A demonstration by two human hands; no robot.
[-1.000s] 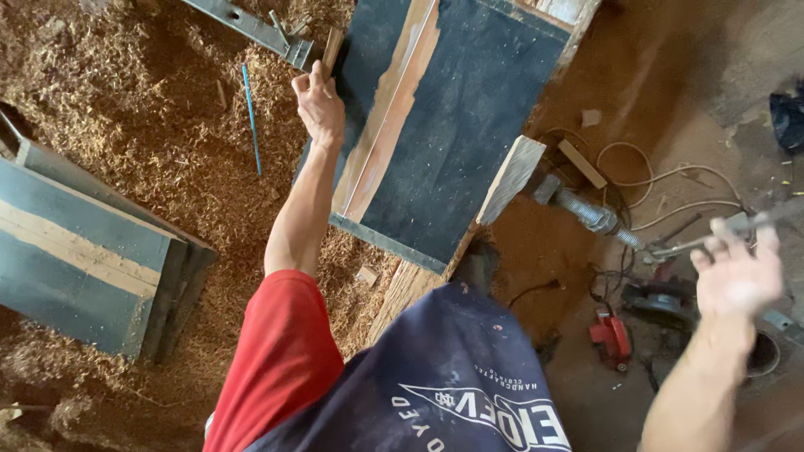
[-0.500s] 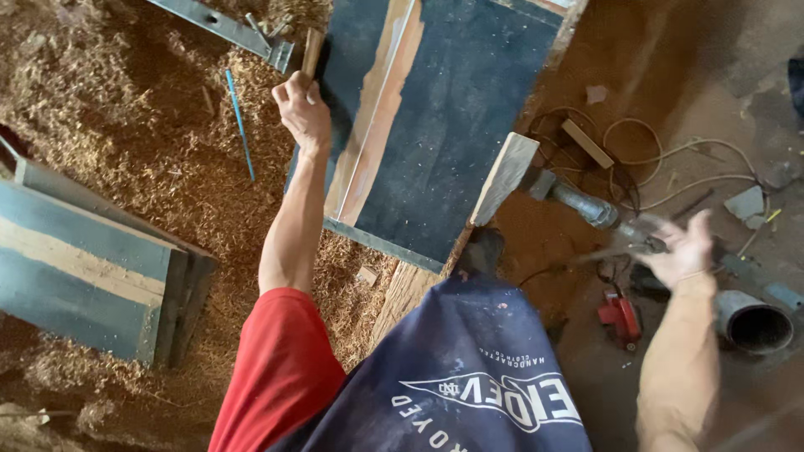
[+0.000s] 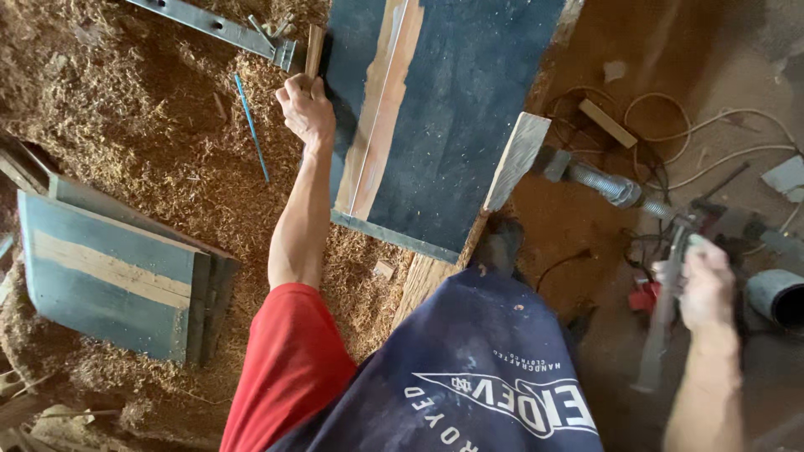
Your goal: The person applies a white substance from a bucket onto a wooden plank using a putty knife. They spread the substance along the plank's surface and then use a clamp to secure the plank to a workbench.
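Note:
My left hand [image 3: 306,107] is stretched forward and closed around a short wooden strip [image 3: 314,48], which stands against the left edge of a large dark blue board [image 3: 456,109]. The board lies flat and has a worn bare-wood stripe down its length. My right hand [image 3: 708,289] is low at the right, shut on a long grey metal tool [image 3: 657,347] that is blurred by motion and points down toward me. My red sleeve and dark blue apron fill the bottom middle.
Thick sawdust covers the floor at left. A stack of blue boards [image 3: 109,276] lies at left, with a metal bar [image 3: 209,25] and a thin blue rod [image 3: 251,125] further up. A grey wood block [image 3: 517,159], hose [image 3: 607,186], cables, red power tool [image 3: 643,297] and pipe [image 3: 777,297] crowd the right.
My right hand has come down and toward me with the metal tool, which now points downward. My left hand has stayed on the wooden strip at the board's edge.

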